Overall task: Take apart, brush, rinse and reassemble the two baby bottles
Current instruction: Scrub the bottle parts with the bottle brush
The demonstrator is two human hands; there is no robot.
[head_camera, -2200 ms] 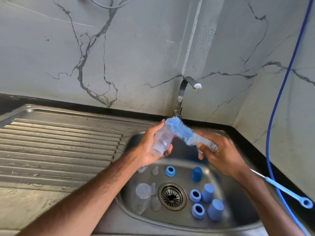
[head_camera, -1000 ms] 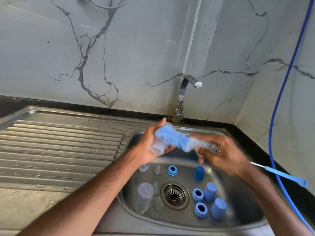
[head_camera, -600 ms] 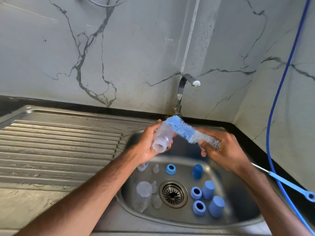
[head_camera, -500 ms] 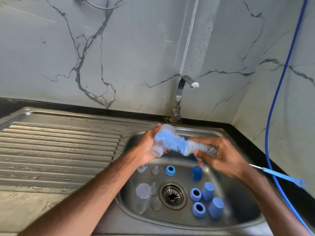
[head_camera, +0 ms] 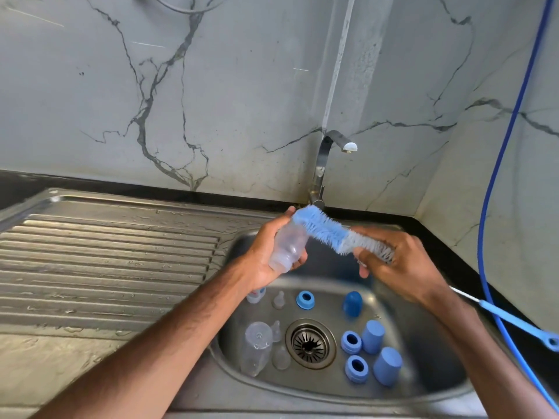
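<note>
1. Your left hand has fingers and thumb curled round the clear bottle. It is held in the air over the sink, mouth end tilted down toward you.
2. Your right hand grips the brush, fingers closed over the white bristles. The long handle sticks out behind your wrist.
3. Change: half a second ago the blue head lay lower, across the bottle's body. Now it sits at the upper, closed end, touching the outside. The frame just before that one matches this one, so this reads as back-and-forth strokes along the outer wall.
4. The brush is on the outside, not in the mouth. You cannot tell from here whether the inside has been brushed.
5. Tap: no water visible. Rinse judged not started.
6. In the basin, unmoved: second bottle on its side left of the drain, clear teats, blue rings and blue caps, all separate.
7. Judgement: disassembly looks done and you are mid-brushing on the first bottle. The second bottle, small parts, rinse and reassembly remain.
</note>
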